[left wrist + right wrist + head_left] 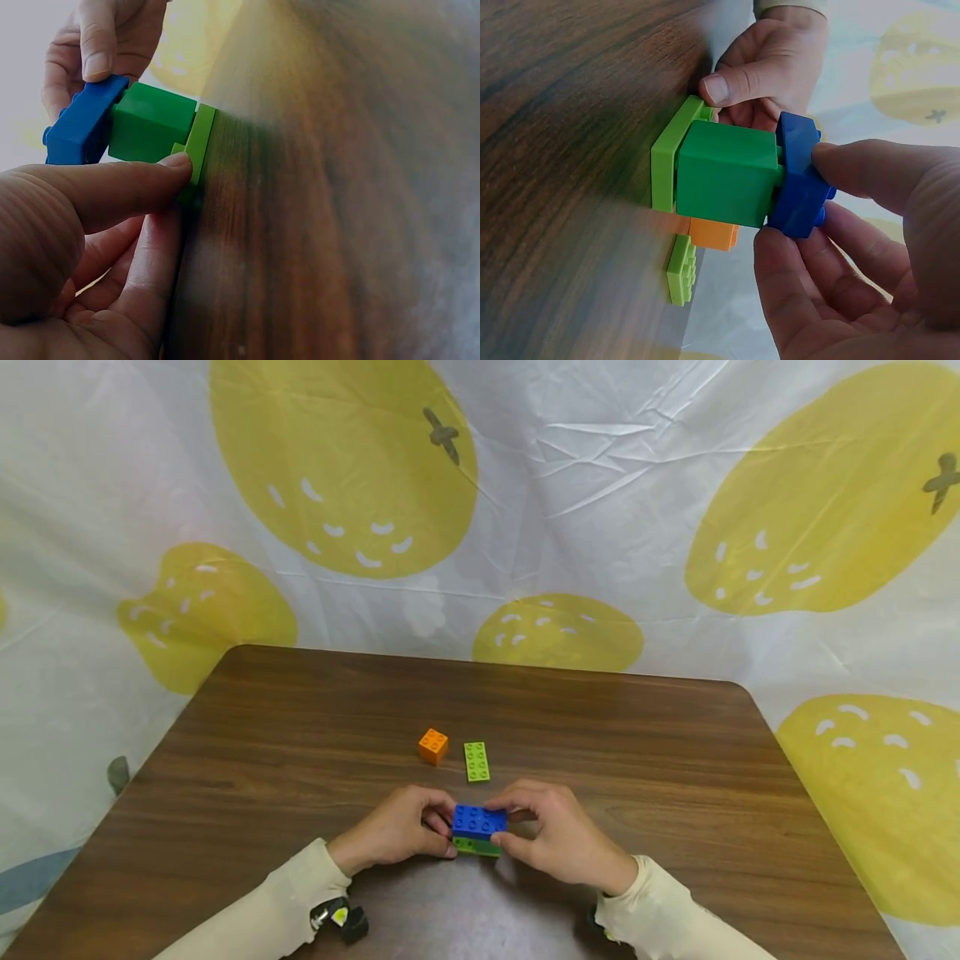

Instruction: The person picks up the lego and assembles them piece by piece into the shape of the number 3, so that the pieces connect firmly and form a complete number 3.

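Note:
A small stack stands on the wooden table (300, 760) near its front edge: a light green plate (667, 161) at the bottom, a dark green brick (724, 172) on it, and a blue brick (480, 820) on top. My left hand (438, 837) pinches the light green plate (201, 142) at the stack's left end, its thumb (112, 191) on the plate's edge. My right hand (517, 828) pinches the blue brick (799, 180) between thumb and fingers from the right. The blue brick (79, 127) sits on the dark green brick (154, 124).
An orange brick (433, 746) and a loose light green plate (477, 761) lie side by side on the table just beyond the stack. Both also show in the right wrist view, orange brick (714, 234) and plate (681, 270). A lemon-print cloth (525, 527) hangs behind.

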Demonstrator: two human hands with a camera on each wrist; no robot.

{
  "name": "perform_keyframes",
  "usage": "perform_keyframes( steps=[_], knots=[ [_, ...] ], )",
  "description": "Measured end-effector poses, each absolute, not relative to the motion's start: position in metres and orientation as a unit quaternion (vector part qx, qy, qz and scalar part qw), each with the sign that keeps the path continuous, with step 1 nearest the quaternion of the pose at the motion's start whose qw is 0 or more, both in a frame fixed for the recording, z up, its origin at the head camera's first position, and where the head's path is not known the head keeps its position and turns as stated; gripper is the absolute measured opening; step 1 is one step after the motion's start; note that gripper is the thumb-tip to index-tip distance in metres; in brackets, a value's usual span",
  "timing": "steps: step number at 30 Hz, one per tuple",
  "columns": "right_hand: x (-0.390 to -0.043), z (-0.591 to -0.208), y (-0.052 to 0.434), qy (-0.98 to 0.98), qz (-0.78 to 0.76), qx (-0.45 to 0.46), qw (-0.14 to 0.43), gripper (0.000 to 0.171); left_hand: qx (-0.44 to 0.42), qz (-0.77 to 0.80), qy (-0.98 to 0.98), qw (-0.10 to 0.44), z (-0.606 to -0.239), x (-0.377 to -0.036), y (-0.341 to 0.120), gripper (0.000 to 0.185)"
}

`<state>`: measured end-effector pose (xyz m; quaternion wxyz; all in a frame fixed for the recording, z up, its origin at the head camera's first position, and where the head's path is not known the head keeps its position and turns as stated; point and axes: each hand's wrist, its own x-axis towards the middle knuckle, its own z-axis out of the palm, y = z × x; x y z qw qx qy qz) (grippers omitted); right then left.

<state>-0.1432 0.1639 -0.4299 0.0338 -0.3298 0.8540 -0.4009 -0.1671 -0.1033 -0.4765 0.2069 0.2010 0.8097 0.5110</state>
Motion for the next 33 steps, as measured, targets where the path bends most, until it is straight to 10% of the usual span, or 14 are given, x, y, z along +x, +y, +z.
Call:
perform_keyframes(
  steps=[33],
  knots=[
    [-0.144,-0.428,0.160,0.851,-0.397,-0.343,0.018,0.032,0.202,0.604,0.749,0.182,-0.462,-0.155,-0.108,0.041]
  ],
)
